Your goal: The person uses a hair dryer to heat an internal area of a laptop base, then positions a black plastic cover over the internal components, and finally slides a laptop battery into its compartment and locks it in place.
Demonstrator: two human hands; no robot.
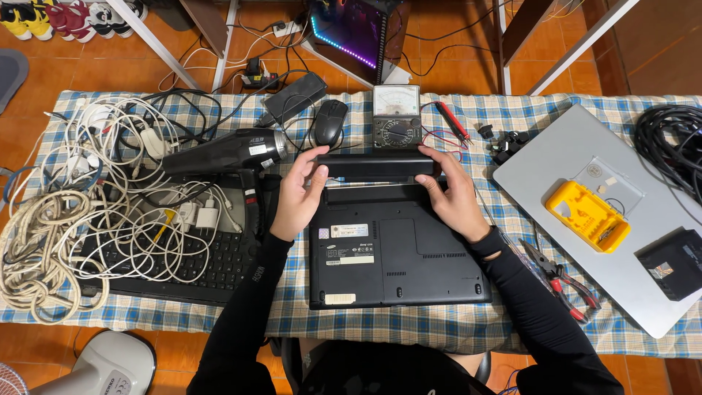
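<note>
both hands grip one long black battery pack [375,166], the left hand [298,196] closed on its left end, the right hand [455,197] closed on its right end. an end-to-end hold keeps the bar level and square to the slot. the pack sits just above the far edge of a black laptop [398,252], which lies underside up on the checked surface [409,325], so its bay faces the person. an analogue multimeter [395,115] with red probe [453,121] stands just beyond, near a black mouse [330,121]. a black hair dryer [223,152] and tangled white cables [88,197] lie left over a keyboard [212,267]. to the right, well apart: a silver laptop [556,164] bearing a yellow case [588,216], and red-handled pliers [559,278].
</note>
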